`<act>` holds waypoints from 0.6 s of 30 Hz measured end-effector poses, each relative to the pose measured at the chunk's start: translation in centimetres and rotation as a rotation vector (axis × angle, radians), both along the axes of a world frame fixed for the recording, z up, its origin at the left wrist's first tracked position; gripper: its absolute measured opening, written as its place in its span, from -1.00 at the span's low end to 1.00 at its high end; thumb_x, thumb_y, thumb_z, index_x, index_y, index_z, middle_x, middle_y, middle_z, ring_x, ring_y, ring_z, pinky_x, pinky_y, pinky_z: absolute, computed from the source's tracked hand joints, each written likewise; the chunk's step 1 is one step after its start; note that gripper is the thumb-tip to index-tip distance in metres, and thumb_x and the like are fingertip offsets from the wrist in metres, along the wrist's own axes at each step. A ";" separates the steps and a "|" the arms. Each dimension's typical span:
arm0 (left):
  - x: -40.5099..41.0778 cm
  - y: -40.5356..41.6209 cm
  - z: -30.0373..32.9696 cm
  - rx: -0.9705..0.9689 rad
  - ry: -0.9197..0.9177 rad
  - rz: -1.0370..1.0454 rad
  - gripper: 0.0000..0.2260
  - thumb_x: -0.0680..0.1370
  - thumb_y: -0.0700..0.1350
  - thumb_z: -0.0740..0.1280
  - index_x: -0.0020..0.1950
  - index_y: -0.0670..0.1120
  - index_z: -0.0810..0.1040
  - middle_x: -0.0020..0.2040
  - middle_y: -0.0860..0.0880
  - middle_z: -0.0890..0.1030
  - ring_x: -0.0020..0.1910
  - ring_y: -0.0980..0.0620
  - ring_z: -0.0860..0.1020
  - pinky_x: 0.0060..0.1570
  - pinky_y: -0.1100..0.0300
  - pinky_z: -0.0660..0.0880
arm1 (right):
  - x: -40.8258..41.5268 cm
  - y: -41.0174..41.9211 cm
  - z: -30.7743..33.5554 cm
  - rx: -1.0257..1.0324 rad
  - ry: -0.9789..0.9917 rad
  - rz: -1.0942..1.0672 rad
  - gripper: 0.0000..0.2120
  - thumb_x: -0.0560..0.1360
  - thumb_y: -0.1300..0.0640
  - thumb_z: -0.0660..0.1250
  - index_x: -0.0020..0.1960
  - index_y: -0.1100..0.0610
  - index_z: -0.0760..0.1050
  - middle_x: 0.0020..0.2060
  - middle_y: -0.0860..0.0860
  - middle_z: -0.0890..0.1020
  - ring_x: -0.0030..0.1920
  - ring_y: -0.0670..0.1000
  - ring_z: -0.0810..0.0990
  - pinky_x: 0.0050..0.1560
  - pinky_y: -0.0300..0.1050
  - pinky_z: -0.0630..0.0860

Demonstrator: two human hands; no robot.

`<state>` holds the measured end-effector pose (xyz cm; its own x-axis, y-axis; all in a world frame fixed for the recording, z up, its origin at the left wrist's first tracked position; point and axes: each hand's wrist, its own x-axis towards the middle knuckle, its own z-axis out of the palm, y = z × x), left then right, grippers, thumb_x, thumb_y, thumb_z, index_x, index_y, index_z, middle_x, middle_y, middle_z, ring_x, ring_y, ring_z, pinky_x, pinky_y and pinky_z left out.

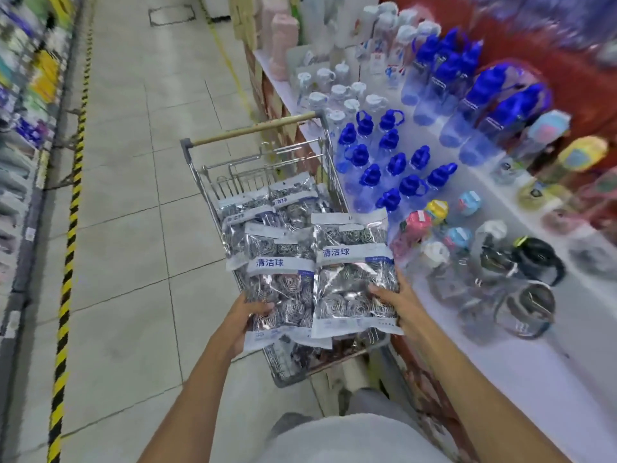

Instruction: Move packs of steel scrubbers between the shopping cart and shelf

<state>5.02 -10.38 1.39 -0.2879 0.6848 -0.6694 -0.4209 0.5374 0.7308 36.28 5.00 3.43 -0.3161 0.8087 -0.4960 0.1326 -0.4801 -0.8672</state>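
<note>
Presently, item by item:
Left hand (pixel 245 317): thumb on the front of the left pack, fingers curled behind its lower left edge, grasping it.
Left pack (pixel 280 285): clear bag of coiled steel scrubbers with a white and blue label band, held upright over the near end of the cart.
Right hand (pixel 399 300): thumb pressed on the front of the right pack, fingers wrapped behind its right edge, grasping it.
Right pack (pixel 354 275): same kind of bag, held upright, its left edge touching or just overlapping the left pack; sits slightly higher than its neighbour.
Shopping cart (pixel 200 182): wire basket with a wooden handle bar at the far end, parked against the shelf on its right side.
Loose packs (pixel 263 208): several more bags of scrubbers lying piled inside the cart, behind and below the two held ones.
Shelf (pixel 567 372): white surface to the right of the cart.
Blue-capped bottles (pixel 394 162): rows of clear bottles standing on the shelf, near the cart's far corner.
Glass kettles (pixel 524 312): clear jugs with dark lids on the shelf, right of the right hand.
Floor (pixel 133 195): pale tiles, a yellow and black striped line along the left.
</note>
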 end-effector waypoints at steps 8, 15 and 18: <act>7.1 -4.1 -0.6 0.117 0.105 -0.254 -0.02 0.35 0.16 0.63 0.66 0.06 0.21 0.63 -0.05 0.29 0.52 -0.10 0.37 0.53 -0.13 0.28 | 9.0 -12.5 0.0 -0.083 -0.012 -0.268 -0.37 0.37 -0.13 0.60 0.38 -0.15 0.46 0.19 -0.20 0.65 0.17 -0.13 0.63 0.11 -0.05 0.59; 15.8 -5.2 -0.3 0.121 0.007 -0.447 0.00 0.31 0.13 0.65 0.65 0.12 0.22 0.65 -0.07 0.24 0.59 -0.13 0.25 0.57 -0.22 0.17 | 20.5 -20.4 -0.6 -0.222 0.120 -0.483 -0.37 0.39 0.22 0.57 0.41 0.14 0.45 0.16 0.22 0.70 0.10 0.28 0.71 0.05 0.22 0.67; 21.3 -5.7 0.0 0.151 0.013 -0.616 0.01 0.34 0.17 0.63 0.67 0.15 0.15 0.68 -0.02 0.16 0.63 -0.13 0.16 0.58 -0.21 0.09 | 26.1 -24.9 -0.1 -0.244 0.172 -0.580 -0.45 0.41 0.32 0.54 0.36 0.14 0.48 0.14 0.25 0.70 0.05 0.29 0.72 -0.02 0.24 0.68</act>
